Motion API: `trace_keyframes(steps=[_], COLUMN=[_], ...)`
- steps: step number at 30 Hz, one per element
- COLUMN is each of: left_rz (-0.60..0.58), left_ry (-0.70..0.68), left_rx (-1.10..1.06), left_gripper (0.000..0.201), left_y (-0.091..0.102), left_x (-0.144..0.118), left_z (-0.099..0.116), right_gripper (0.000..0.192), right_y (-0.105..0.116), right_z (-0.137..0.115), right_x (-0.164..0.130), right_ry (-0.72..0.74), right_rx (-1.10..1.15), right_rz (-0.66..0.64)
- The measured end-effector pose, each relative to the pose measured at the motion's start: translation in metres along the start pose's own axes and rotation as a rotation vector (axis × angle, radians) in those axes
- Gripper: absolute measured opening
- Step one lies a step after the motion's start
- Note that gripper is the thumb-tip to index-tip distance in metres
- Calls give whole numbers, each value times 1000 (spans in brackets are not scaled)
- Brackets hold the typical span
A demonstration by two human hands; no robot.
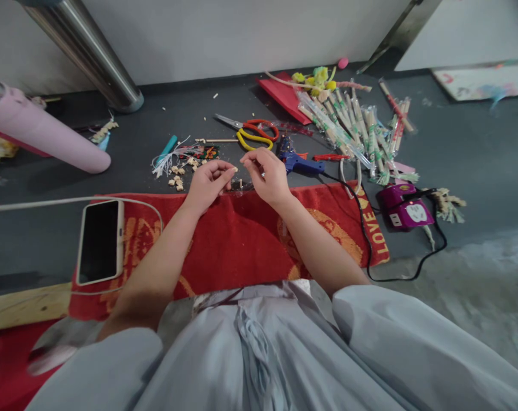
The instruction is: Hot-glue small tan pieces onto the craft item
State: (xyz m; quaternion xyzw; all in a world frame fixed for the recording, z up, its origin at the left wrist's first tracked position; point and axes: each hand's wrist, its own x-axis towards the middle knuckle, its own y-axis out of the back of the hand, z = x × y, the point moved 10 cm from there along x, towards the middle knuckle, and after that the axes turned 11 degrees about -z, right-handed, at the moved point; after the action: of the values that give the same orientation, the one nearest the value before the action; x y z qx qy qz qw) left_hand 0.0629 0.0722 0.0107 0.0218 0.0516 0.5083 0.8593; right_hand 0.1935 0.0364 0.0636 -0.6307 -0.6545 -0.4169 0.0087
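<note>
Over the far edge of a red towel (233,245), my left hand (211,184) pinches a small pale wooden piece (235,169) between thumb and fingertips. Facing it, my right hand (265,174) has its thumb and fingers curled together close to that piece; what they hold, if anything, is too small to make out. Several similar wooden pieces (177,181) lie left of my hands beside a bundle of white strings (179,157). Beyond my hands rest scissors (254,132) with orange and yellow handles. A blue glue gun (299,164) lies just right of my right hand.
A pink tumbler (48,128) and a metal post (96,54) stand at the left. A phone (100,242) lies on the towel. Wrapped sticks (348,123) are heaped at the back right. A black cord loops around a purple power block (406,206).
</note>
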Motion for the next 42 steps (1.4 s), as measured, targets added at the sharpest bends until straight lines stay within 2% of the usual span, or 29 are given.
trace_keyframes(steps=[6, 9, 17, 30, 37, 42], left_rz=[0, -22, -46, -51, -50, -39], left_ry=[8, 7, 15, -5, 21, 18], left_rx=[-14, -32, -65, 14, -61, -99], left_gripper=[17, 16, 28, 29, 28, 29], left_y=[0, -2, -3, -2, -3, -2], left_x=[-1, 0, 2, 1, 1, 2], left_z=[0, 0, -6, -3, -5, -6], right_gripper=[26, 24, 25, 21, 23, 22], right_y=[-9, -10, -16, -14, -16, -11], right_z=[-7, -10, -7, -6, -3, -7], right_x=[0, -1, -2, -2, -2, -1], right_ry=[25, 62, 66, 110, 63, 76], right_rx=[-2, -13, -7, 7, 18, 12], right_rz=[-90, -91, -131, -92, -114, -79])
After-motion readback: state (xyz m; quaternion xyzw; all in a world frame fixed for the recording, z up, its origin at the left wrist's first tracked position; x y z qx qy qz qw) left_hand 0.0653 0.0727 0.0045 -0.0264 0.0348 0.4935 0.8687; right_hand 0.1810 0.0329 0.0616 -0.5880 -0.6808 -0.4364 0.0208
